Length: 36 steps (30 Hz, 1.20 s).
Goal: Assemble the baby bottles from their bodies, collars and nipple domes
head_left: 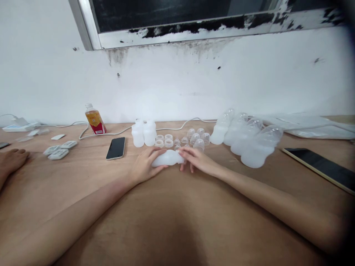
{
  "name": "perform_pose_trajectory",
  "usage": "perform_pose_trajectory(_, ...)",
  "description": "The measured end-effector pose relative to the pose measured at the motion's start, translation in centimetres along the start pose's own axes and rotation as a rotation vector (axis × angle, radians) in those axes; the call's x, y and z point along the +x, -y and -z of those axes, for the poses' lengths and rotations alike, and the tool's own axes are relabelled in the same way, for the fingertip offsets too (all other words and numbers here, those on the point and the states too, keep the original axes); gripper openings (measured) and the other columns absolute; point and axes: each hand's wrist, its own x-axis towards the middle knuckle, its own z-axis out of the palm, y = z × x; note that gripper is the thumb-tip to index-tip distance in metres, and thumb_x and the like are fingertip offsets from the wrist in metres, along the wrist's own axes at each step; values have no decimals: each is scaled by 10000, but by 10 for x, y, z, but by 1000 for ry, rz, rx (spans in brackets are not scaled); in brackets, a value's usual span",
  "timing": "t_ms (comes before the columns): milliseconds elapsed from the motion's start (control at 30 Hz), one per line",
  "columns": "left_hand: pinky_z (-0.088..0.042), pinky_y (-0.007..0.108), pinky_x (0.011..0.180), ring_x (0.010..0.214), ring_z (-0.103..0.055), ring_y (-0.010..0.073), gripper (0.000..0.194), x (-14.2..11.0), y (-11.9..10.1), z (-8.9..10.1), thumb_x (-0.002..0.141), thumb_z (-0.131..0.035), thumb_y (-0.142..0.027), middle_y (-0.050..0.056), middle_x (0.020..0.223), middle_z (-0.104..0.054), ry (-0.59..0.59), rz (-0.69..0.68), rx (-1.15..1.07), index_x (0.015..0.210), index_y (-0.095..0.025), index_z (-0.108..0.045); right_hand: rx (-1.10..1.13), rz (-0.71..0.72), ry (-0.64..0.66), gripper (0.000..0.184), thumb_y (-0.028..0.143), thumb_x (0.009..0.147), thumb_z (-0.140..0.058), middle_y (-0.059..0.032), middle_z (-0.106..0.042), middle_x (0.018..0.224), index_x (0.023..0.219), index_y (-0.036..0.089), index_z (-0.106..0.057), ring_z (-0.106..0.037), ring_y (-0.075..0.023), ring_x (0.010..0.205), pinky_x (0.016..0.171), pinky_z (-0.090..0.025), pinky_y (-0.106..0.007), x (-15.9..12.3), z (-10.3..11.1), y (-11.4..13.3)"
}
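Bottle [166,158] lies sideways between fingers: left hand [142,164] gripping its base, right hand [199,158] pinching its neck, seemingly mid-fitting; next calls for steady holding.

The left grip [144,166] covers one end of a frosted white, waisted plastic bottle [168,157]; the fingers of the right grip [198,159] hide its other end. That grip also partly blocks the nearest of the clear plastic domes [198,136]. The right edge cuts off a dark-screened, gold-rimmed slab-shaped device [321,168], the left edge another person's arm [3,173]. Small print on the red-and-yellow-labelled drink bottle [95,120] is illegible. The top edge crops the metal-framed dark window [166,18].
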Motion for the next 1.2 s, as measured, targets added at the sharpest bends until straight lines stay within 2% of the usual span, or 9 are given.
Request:
perform_pose_trajectory(100,-406,329,866,991,-496,201,468,3,-3,1,729,-535,-417,82,1063,-520,34,74,-95,1132,-195,-445,-298,298,-83,485,393,680,-589,-70,-507,1135,1130,261,-464,-555,-181,838,572,-478,-278,-2,6,-3)
perform_pose_trajectory(167,-396,322,885,1006,-490,196,478,3,-4,2,730,-535,-410,76,1081,-512,55,71,-127,1145,-198,-432,-429,397,-77,439,338,719,-558,-59,-484,1168,1144,276,-464,-531,-194,880,681,-464,-334,-4,8,-7)
perform_pose_trajectory(267,-403,318,876,1001,-489,194,484,1,-4,2,739,-523,-408,76,1084,-498,89,26,-122,1164,-203,-417,-503,410,-87,413,329,748,-524,-68,-529,1097,1149,263,-454,-540,-191,805,705,-444,-360,-7,6,-11)
perform_pose_trajectory(433,-412,329,846,980,-484,201,474,-4,-2,0,773,-490,-376,95,1077,-481,61,-125,16,1198,-192,-389,-481,324,-79,385,393,711,-560,-52,-582,835,1047,216,-502,-491,-142,595,542,-418,-288,-13,0,-10)
perform_pose_trajectory(533,-420,334,822,962,-485,202,478,-6,-2,0,791,-476,-340,104,1089,-481,15,-219,107,1227,-188,-353,-276,232,-74,257,401,718,-548,-11,-532,678,876,197,-544,-446,-107,541,467,-372,-229,-16,-5,-4)
perform_pose_trajectory(733,-443,336,771,929,-494,206,461,-5,-4,2,804,-466,-307,111,1056,-521,-29,-298,227,1227,-163,-352,332,-223,75,324,458,721,-516,48,-414,499,644,153,-440,-282,-22,358,306,-186,-148,-13,-10,6)
perform_pose_trajectory(967,-447,321,719,872,-502,203,413,-4,-9,5,805,-463,-295,111,1034,-553,-47,-356,328,1187,-148,-409,588,-569,165,365,464,754,-444,32,-446,494,651,116,-486,-218,6,323,275,-111,-124,-9,-5,13)
perform_pose_trajectory(1067,-439,322,726,874,-499,203,402,-4,-9,5,807,-458,-290,108,1040,-553,-35,-367,335,1183,-154,-418,607,-612,216,397,471,774,-395,32,-441,493,659,107,-507,-216,7,313,271,-113,-126,-8,-4,14)
perform_pose_trajectory(1200,-423,339,758,921,-491,214,400,-1,-7,1,804,-451,-330,100,1060,-539,-7,-253,303,1174,-178,-434,333,-480,195,454,541,776,-353,-27,-531,586,706,125,-522,-434,-50,405,314,-232,-143,-6,1,12)
